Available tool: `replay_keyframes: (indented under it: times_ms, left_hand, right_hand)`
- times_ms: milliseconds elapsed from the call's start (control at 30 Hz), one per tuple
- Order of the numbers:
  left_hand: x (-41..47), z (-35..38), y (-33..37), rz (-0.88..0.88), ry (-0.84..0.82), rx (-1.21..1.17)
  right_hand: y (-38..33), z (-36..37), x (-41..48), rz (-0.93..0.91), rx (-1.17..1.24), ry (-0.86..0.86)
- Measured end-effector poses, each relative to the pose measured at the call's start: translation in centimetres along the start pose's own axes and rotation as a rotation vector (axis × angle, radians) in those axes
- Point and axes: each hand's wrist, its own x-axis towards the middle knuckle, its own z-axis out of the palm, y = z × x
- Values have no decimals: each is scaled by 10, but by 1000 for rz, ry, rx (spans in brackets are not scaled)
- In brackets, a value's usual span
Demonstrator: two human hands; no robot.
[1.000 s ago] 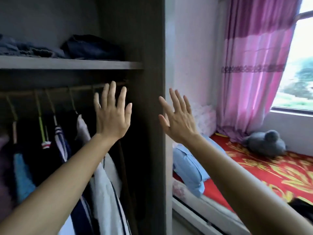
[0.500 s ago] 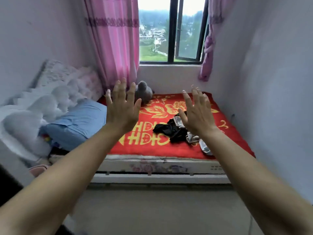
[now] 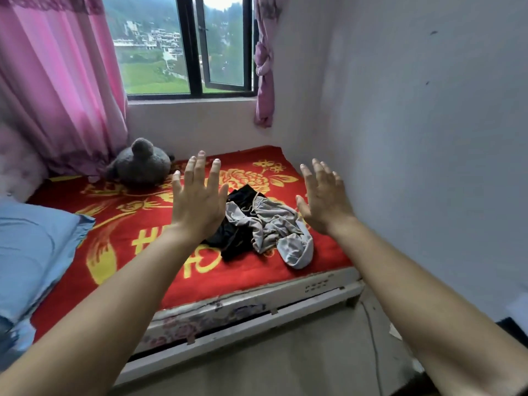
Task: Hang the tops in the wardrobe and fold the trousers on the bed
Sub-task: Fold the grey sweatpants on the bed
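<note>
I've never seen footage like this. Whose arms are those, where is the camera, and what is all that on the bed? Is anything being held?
There is no machine here. A person wears a wide-angle camera on the head, so you look forward and down along their own bare arms. The left hand and the right hand are both raised in front of the bed, fingers straight and spread, holding nothing. On the bed's red blanket lies a crumpled pile: a black garment and a grey garment with a drawstring waist, probably the trousers to be folded. A grey plush toy sits by the pink curtain under the window, and a blue pillow lies at the left.
</note>
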Motion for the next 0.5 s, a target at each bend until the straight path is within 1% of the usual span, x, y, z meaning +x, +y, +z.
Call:
replay_keyframes:
  times_ms: [133,267,367,500]
  left_hand:
    - [51,54,-34,-4,-113,0]
    - [88,108,-54,19,-235,-1]
    - [113,152,-58,27,-307,-27]
    - [149,216,-51,32,-375,-55]
  right_hand:
    - [-4,42,65,15,-20,-79]
    - [-1,88,105,49,-6,-142]
    - [10,125,128,43,-16,-216]
    - [39,179,162,95,21,-268]
